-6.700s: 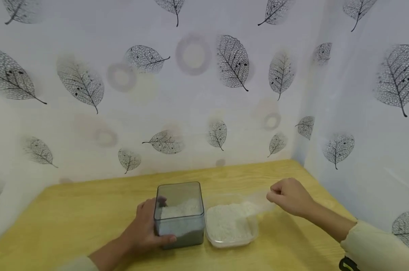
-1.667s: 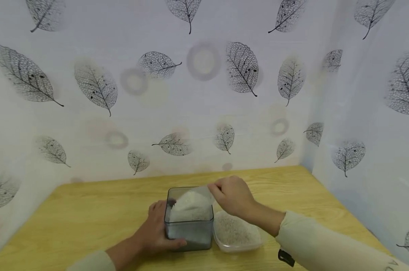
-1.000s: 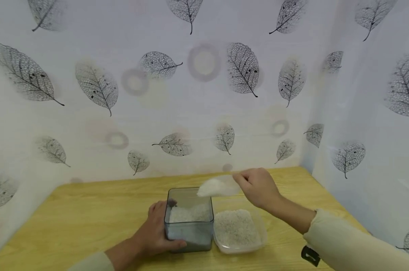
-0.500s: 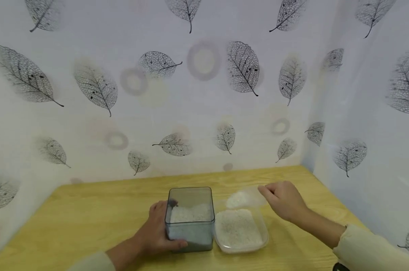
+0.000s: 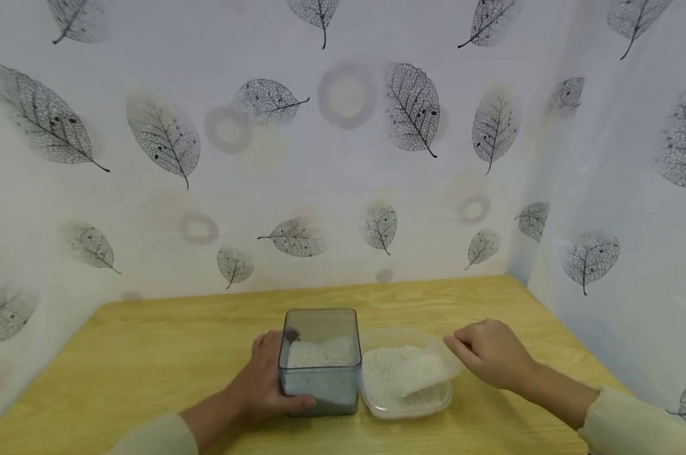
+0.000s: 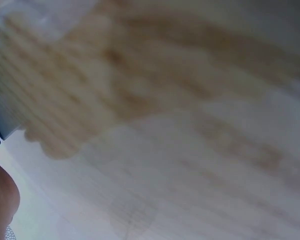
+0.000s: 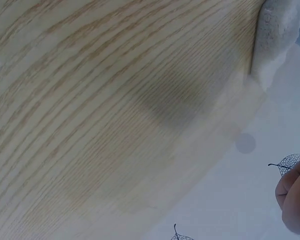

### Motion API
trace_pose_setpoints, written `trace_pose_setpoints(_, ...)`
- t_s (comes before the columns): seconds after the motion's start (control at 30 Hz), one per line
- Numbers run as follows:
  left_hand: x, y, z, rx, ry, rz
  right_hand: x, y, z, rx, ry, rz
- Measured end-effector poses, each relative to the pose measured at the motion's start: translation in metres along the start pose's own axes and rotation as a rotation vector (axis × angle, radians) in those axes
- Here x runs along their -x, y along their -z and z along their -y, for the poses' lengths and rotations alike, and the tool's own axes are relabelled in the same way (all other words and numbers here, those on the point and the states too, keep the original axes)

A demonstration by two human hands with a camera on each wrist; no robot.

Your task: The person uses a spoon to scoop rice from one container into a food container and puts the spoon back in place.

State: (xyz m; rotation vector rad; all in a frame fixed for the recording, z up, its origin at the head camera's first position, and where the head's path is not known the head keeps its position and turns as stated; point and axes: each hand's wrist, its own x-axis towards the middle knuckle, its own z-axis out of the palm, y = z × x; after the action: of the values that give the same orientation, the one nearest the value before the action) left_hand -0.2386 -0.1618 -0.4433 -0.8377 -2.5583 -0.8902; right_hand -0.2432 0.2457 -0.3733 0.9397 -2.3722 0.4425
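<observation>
In the head view my left hand (image 5: 263, 379) grips a smoky-grey see-through bin (image 5: 320, 395) by its left side, thumb across the front wall and fingers behind. White rice (image 5: 323, 352) lies inside it. Close against its right side stands a low clear plastic tub (image 5: 405, 414), also holding rice. My right hand (image 5: 493, 354) pinches the handle of a translucent scoop (image 5: 431, 374), whose tilted mouth dips into the tub's rice. The right wrist view has the curled right hand (image 7: 296, 200) at its edge, with the scoop out of view.
A yellow wood-grain table (image 5: 178, 354) carries both containers. Behind it hangs a pale curtain (image 5: 320, 158) with a leaf print, and another pale panel (image 5: 633, 253) borders the right side.
My right hand has brought the scoop from over the grey bin, rightward and down into the clear tub. The left hand keeps its grip on the bin.
</observation>
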Motion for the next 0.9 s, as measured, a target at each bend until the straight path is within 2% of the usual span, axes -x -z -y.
trace_pose_setpoints(0.17, -0.001, 0.001, 0.001, 0.013, -0.005, 0.007, 0.0, -0.002, -0.001, 0.007, 0.035, -0.025)
trace_pose_setpoints(0.33, 0.0, 0.0, 0.001, 0.006, -0.005, 0.002, -0.006, -0.005, 0.004, 0.036, 0.028, -0.048)
trace_pose_setpoints(0.5, 0.002, -0.002, 0.0, -0.007, -0.003, -0.006, -0.012, -0.01, 0.008, 0.102, 0.013, -0.048)
trace_pose_setpoints(0.63, 0.003, -0.002, 0.0, 0.003, 0.011, 0.001, -0.014, -0.013, 0.005, 0.2, 0.047, -0.077)
trace_pose_setpoints(0.73, 0.003, -0.002, -0.001, 0.003, 0.023, 0.013, -0.017, -0.011, -0.001, 0.297, 0.134, -0.133)
trace_pose_setpoints(0.9, 0.001, 0.0, -0.002, -0.008, 0.04, 0.023, -0.03, 0.004, -0.006, 0.415, 0.403, -0.257)
